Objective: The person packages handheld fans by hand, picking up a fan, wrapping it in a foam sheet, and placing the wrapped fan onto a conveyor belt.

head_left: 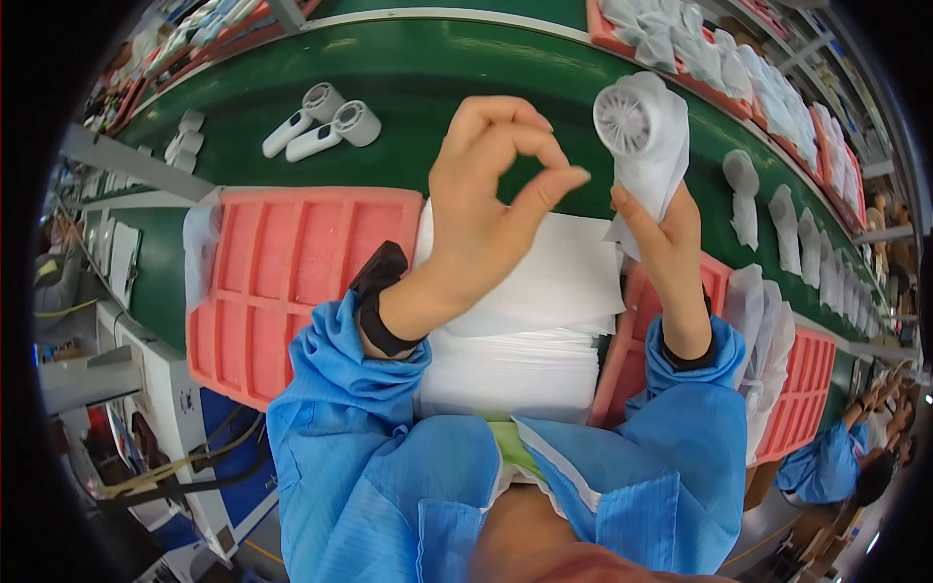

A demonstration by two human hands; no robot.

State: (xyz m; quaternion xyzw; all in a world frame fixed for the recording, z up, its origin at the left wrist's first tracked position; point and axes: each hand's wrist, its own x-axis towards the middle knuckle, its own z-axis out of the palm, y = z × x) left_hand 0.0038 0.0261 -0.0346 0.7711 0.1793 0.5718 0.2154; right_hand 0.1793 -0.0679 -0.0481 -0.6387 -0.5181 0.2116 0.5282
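My right hand point(674, 238) is closed round the lower part of a white handheld fan point(627, 119) held up over the green belt. A thin white translucent sleeve covers the fan's handle, and the round grille faces out. Raised to the left of it, my left hand point(471, 199) has nothing in it; its fingers curl toward the thumb with a gap between. Below both hands lies a stack of white sleeves point(515, 364), with one loose sheet spread on top. Two bare white handheld fans point(316, 141) rest on the belt at the far left.
Pink compartment trays stand to the left point(311, 248) and right point(802, 389) of the stack. Several sleeved fans point(743, 194) line the green belt point(437, 58) on the right. Filled pink trays point(724, 92) sit beyond it. A co-worker's blue sleeve point(826, 466) shows at lower right.
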